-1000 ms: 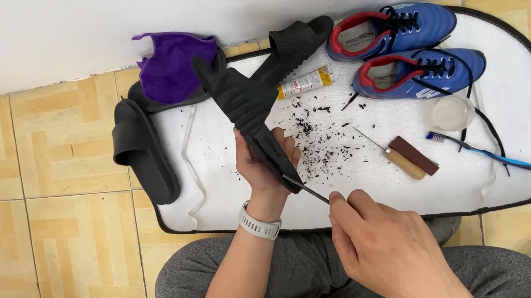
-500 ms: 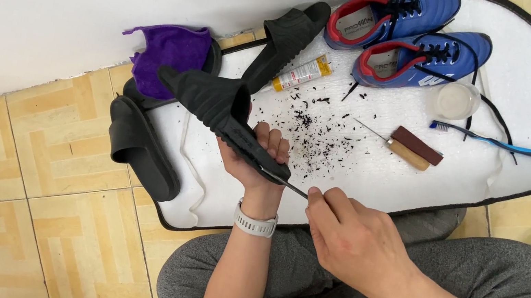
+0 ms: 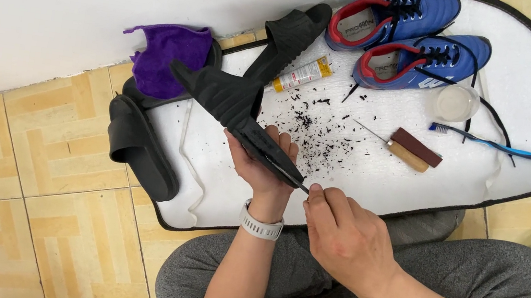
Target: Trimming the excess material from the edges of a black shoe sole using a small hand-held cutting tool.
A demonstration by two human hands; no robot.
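Fingers of left hand (image 3: 263, 162) still gripping black slipper (image 3: 231, 99), right hand (image 3: 346, 240) fingers pinching thin tool (image 3: 302, 187), shifted right

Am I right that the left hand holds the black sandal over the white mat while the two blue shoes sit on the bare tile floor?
Not quite. The left hand does hold the black sandal over the white mat, but the head view shows the two blue shoes sitting on that mat, at its far end by the wall, not on the tile floor.

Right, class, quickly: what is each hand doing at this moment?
Left hand: closed around the black slide sandal.
Right hand: fingers pinched on a thin tool at the sandal's edge.
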